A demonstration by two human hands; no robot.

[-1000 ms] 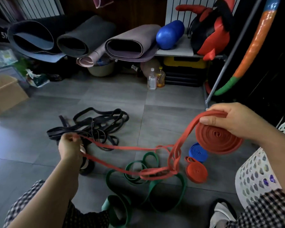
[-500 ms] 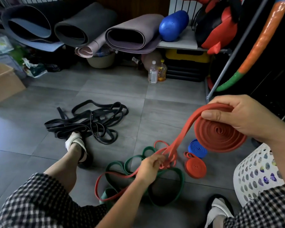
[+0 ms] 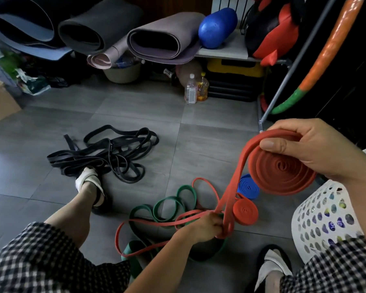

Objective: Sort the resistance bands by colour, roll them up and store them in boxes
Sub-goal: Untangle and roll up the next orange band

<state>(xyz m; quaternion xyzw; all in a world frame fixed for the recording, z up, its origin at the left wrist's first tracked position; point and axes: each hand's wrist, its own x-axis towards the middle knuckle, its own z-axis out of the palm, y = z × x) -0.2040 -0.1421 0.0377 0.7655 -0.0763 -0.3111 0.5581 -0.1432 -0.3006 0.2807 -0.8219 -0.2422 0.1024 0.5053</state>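
right hand (image 3: 317,149) grips red band roll (image 3: 280,168) chest-high, thumb pinning outer wrap so it won't unwind | left hand (image 3: 207,227) fist closed on loose red tail (image 3: 156,224) low, likely feeding tension | green bands (image 3: 169,206), black bands (image 3: 106,153) unrolled on floor (image 3: 135,111) | finished red roll (image 3: 244,211), blue roll (image 3: 248,187) beside
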